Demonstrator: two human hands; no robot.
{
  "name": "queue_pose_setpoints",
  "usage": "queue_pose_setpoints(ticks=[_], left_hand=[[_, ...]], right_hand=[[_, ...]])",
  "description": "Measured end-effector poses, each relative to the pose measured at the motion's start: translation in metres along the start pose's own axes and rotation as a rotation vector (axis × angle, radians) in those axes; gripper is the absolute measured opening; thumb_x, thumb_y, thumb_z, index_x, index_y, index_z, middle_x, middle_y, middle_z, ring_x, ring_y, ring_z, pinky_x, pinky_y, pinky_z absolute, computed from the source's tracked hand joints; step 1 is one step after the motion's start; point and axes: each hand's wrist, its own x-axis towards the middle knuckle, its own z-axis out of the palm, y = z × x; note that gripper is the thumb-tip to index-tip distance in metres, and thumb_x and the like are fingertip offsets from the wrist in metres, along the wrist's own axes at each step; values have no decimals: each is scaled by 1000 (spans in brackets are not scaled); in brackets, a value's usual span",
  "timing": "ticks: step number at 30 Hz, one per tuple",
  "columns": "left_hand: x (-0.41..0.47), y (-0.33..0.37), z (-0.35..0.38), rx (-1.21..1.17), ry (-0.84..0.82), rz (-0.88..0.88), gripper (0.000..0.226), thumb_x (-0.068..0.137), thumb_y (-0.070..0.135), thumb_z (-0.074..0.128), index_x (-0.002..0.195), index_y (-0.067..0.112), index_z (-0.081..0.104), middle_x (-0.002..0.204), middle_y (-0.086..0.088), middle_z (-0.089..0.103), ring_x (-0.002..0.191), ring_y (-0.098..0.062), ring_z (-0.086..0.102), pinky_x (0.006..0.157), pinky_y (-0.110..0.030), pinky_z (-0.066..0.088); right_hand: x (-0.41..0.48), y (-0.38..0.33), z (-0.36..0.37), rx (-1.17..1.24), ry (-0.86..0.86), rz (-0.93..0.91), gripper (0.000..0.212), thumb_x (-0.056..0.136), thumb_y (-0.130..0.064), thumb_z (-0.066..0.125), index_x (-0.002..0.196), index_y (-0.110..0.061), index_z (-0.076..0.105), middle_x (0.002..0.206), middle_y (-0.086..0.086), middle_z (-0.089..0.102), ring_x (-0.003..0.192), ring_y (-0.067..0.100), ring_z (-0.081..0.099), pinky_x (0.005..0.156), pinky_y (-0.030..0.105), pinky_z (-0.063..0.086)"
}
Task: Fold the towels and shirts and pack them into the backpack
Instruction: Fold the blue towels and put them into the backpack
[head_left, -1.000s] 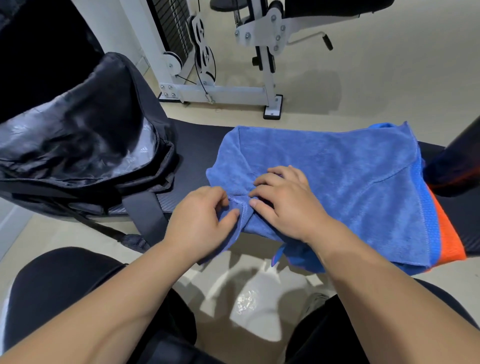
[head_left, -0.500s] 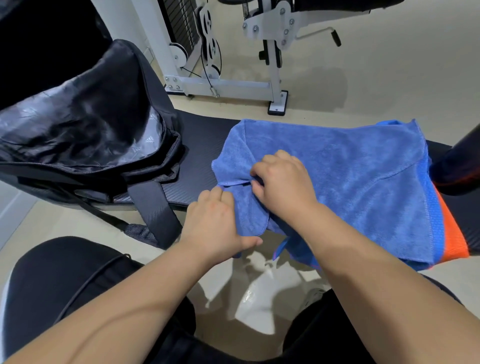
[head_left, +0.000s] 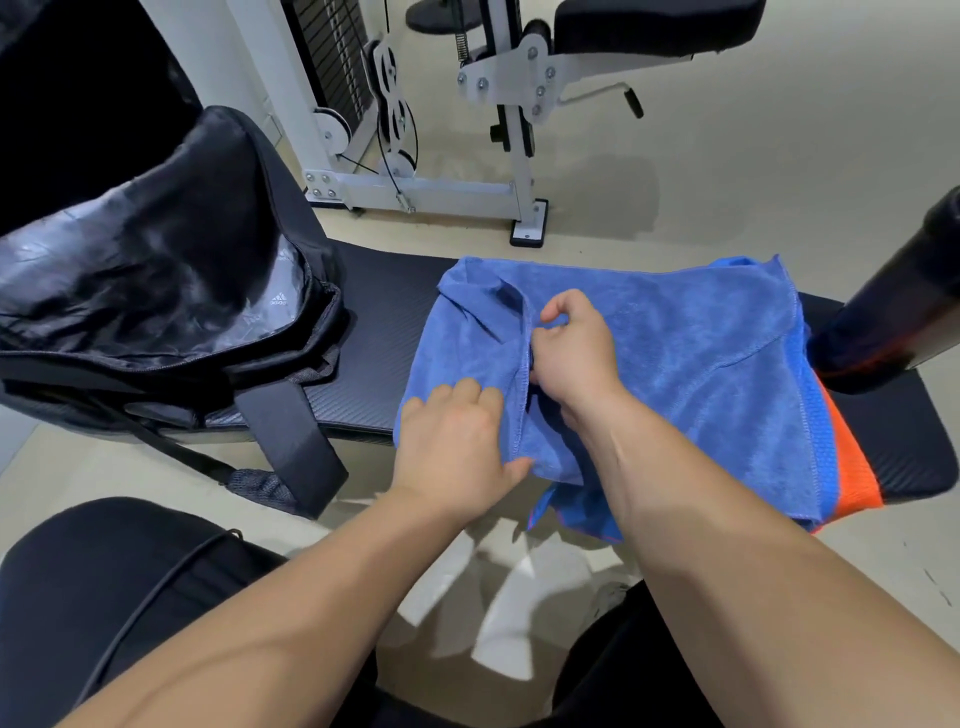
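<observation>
Now the blue towel (head_left: 675, 353) lies on the black bench (head_left: 379, 332) right of the open backpack (head_left: 156, 270), long side running left to right, the left hand (head_left: 457, 447) gripping its near edge while the right hand (head_left: 576, 348) pinches a raised fold.

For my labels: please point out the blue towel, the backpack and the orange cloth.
blue towel (head_left: 675, 353), head view, flat top surface.
backpack (head_left: 156, 270), head view, shiny inner lining.
orange cloth (head_left: 852, 467), head view, strip showing under the blue towel.
</observation>
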Motion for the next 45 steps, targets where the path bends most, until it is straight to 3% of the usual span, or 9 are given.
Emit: queue_pose_setpoints(ticks=[3, 8, 12, 17, 23, 28, 40, 42, 45], left_hand=[[2, 3, 0, 6, -42, 26, 46, 83, 66, 56, 98, 24, 51, 101, 4, 51, 100, -22, 52, 79, -38, 38], [2, -4, 2, -52, -31, 63, 21, 85, 42, 56, 90, 21, 57, 89, 4, 46, 92, -24, 53, 68, -34, 30], [0, -12, 2, -137, 19, 58, 21, 73, 22, 62, 65, 21, 42, 70, 6, 38, 71, -26, 51, 58, -31, 26], [3, -25, 1, -333, 67, -68, 19, 80, 21, 57, 66, 14, 47, 69, 3, 45, 70, -27, 47, 55, -35, 37], [6, -56, -19, -500, 95, -182, 13, 85, 20, 56, 72, 17, 53, 65, 1, 56, 68, -27, 53, 62, -43, 48], [8, -75, -34, -522, 28, -106, 10, 89, 20, 56, 79, 23, 56, 64, 4, 57, 68, -24, 53, 62, -39, 48], [8, -93, -29, -513, -174, -118, 7, 79, 20, 58, 73, 22, 61, 67, 6, 62, 68, -16, 58, 60, -32, 47], [10, -94, -34, -562, -144, -122, 8, 82, 19, 58, 74, 21, 60, 64, 6, 61, 64, -15, 56, 59, -33, 47], [12, -96, -44, -626, -90, -144, 17, 86, 17, 57, 70, 22, 54, 57, 7, 55, 56, -11, 49, 53, -31, 39]], right_hand=[[0, 5, -8, -173, -48, -82, 36, 82, 0, 41, 81, -27, 64, 83, -4, 67, 72, 20, 60, 64, 35, 51], [11, 6, -19, -362, -257, -134, 49, 92, -12, 50, 135, -33, 60, 133, -8, 59, 120, 12, 56, 105, 30, 44], [16, -1, -19, -782, -368, -275, 46, 99, -41, 48, 144, -50, 43, 144, -4, 33, 129, 19, 39, 109, 39, 38], [19, -11, -9, -1166, -342, -357, 41, 100, -53, 42, 135, -39, 57, 130, 3, 42, 121, 29, 40, 99, 43, 42], [25, -24, -4, -1008, -170, -317, 14, 83, -28, 67, 91, -19, 60, 91, -1, 59, 90, 27, 61, 60, 31, 46], [30, -34, 4, -1062, -334, -212, 52, 92, -35, 56, 144, -38, 46, 131, 5, 47, 111, 29, 55, 82, 37, 50], [30, -17, -16, -1012, -252, -232, 28, 99, -37, 52, 114, -22, 70, 116, 1, 56, 106, 27, 57, 87, 39, 51], [30, -19, -14, -867, -154, -218, 25, 95, -29, 62, 116, -19, 71, 115, 1, 65, 108, 25, 62, 91, 38, 52], [32, -27, -6, -200, -16, 51, 43, 73, -30, 87, 109, -12, 70, 102, -2, 72, 88, 18, 72, 86, 39, 59]])
